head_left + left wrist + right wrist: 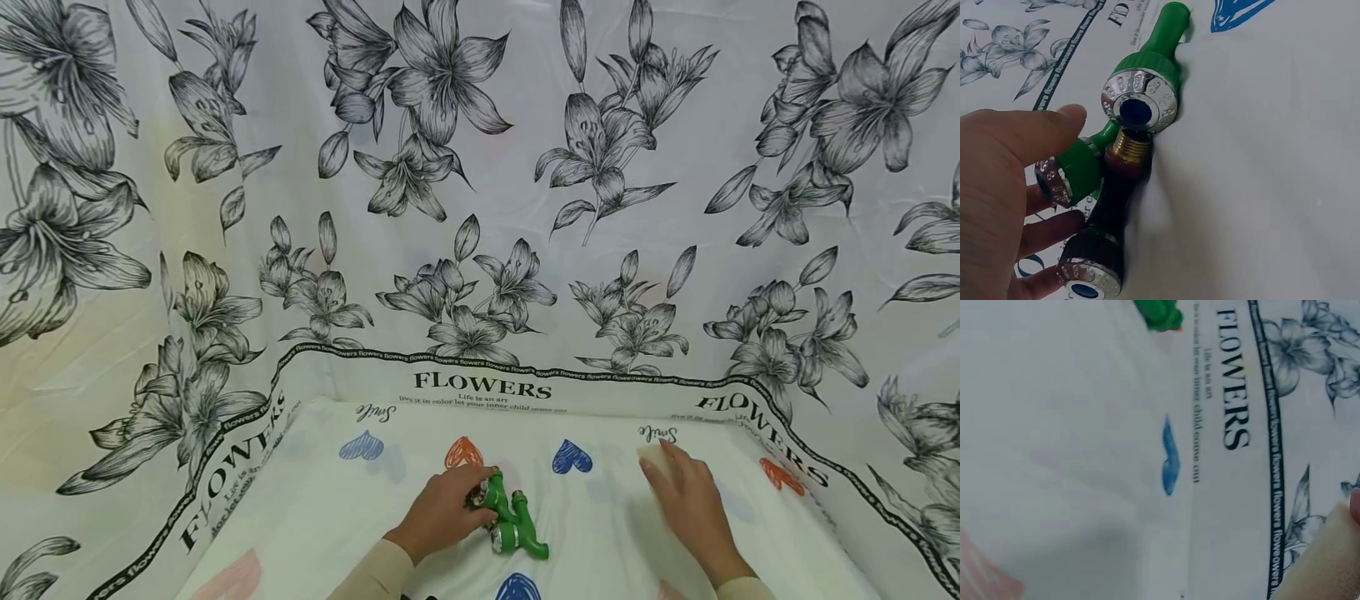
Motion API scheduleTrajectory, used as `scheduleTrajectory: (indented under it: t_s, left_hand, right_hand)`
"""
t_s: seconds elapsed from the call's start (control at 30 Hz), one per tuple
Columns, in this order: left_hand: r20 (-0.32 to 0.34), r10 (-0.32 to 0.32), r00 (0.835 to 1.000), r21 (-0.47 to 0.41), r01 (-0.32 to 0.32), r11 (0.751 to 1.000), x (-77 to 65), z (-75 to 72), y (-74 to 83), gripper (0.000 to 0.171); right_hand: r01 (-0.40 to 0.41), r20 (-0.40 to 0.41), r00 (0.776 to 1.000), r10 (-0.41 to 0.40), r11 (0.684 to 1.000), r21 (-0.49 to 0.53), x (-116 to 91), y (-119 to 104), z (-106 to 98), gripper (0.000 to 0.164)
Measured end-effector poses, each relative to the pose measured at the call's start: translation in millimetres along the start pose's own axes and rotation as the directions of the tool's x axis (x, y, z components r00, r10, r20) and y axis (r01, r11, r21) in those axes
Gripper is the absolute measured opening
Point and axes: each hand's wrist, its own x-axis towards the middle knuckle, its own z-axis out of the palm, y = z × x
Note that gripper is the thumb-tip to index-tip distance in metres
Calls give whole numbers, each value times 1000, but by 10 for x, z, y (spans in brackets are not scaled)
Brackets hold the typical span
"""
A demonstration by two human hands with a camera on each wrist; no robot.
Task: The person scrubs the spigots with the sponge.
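A green-and-chrome fitting (1080, 165) is held in the part-closed left grip (444, 510), thumb to one side and fingers to the other; a dark brass-threaded fitting (1115, 194) is seen just beside the fingers, and a second green fitting (528, 532) is set next to them on the white cloth-covered tabletop (600, 550). Farther out, well apart, a cream block (1322, 559) is pinched in the nearly closed right grip (686, 496). Beyond, the surface is backed by a lily-printed curtain (442, 75).
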Motion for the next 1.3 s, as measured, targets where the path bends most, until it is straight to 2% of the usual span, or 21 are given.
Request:
scheduleTrajectory:
  t_s: [0.17, 0.33, 0.5, 0.67, 0.77, 0.87, 1.0, 1.2, 1.27, 1.3]
  left_hand:
    - [35, -7, 999, 38, 6, 999, 13, 40, -34, 55]
    - [69, -47, 997, -15, 48, 999, 12, 62, -102, 49]
    - [57, -91, 994, -136, 98, 986, 12, 23, -137, 41]
    - [15, -124, 992, -328, 122, 937, 29, -114, -85, 39]
    - [-21, -123, 992, -444, 101, 890, 42, -213, -13, 38]
    - [-36, -136, 990, -559, 93, 824, 51, -306, 75, 38]
    - [-25, -173, 985, -699, 107, 707, 66, -406, 185, 41]
    - [-46, -189, 981, -856, 59, 513, 120, -492, 392, 49]
    - [-50, -205, 978, -886, 52, 461, 154, -506, 489, 49]
    - [-52, -216, 975, -893, 51, 447, 175, -510, 537, 49]
  right_hand:
    - [45, -70, 997, -34, 985, 165, -29, -306, -66, 76]
    - [96, -98, 993, -71, 955, 282, -90, -626, -47, 73]
    - [157, -114, 985, -127, 934, 320, -118, -874, 16, 66]
    - [240, -130, 970, -206, 899, 365, -149, -1053, 70, 59]
    - [284, -138, 959, -249, 875, 392, -169, -1143, 101, 56]
    - [320, -145, 947, -286, 852, 415, -187, -1226, 137, 54]
    - [360, -149, 932, -329, 820, 445, -215, -1339, 184, 56]
    - [384, -117, 919, -376, 788, 481, -271, -1476, 274, 56]
    - [392, -105, 914, -393, 786, 477, -291, -1511, 312, 56]
    - [399, -101, 910, -401, 786, 472, -301, -1528, 334, 55]
